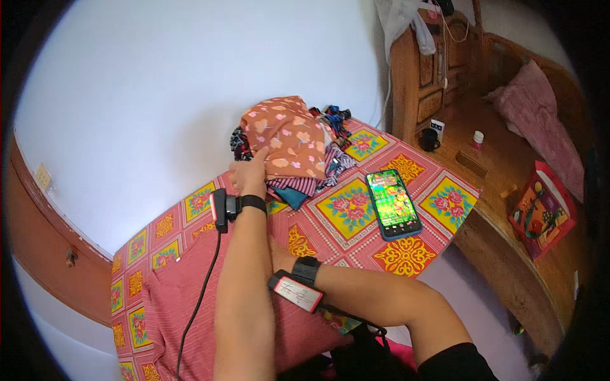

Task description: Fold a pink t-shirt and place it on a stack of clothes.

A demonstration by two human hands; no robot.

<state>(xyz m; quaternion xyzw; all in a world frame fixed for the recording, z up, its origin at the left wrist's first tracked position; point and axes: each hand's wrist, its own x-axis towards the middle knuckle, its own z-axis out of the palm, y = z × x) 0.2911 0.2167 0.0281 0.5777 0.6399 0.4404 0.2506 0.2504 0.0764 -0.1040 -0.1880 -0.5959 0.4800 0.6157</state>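
My left hand [250, 174] reaches to the near left side of a stack of clothes, its thumb against an orange flower-printed cloth [290, 138] on top. Its fingers are blurred, so a grip cannot be made out. Under the orange cloth show a striped garment [295, 185], a teal cloth [289, 196] and dark patterned fabrics [240, 144]. My right hand [282, 257] is mostly hidden behind my left forearm, low over a pink-red ribbed garment [190, 295] spread on the table. Both wrists carry strapped devices with cables.
A lit smartphone [393, 205] lies on the flowered tablecloth [329, 209], right of the stack. A white wall [190, 85] rises behind the table. To the right, a wooden surface [457, 138] holds a black mug [430, 139], a small bottle [478, 138] and a red printed packet [541, 212].
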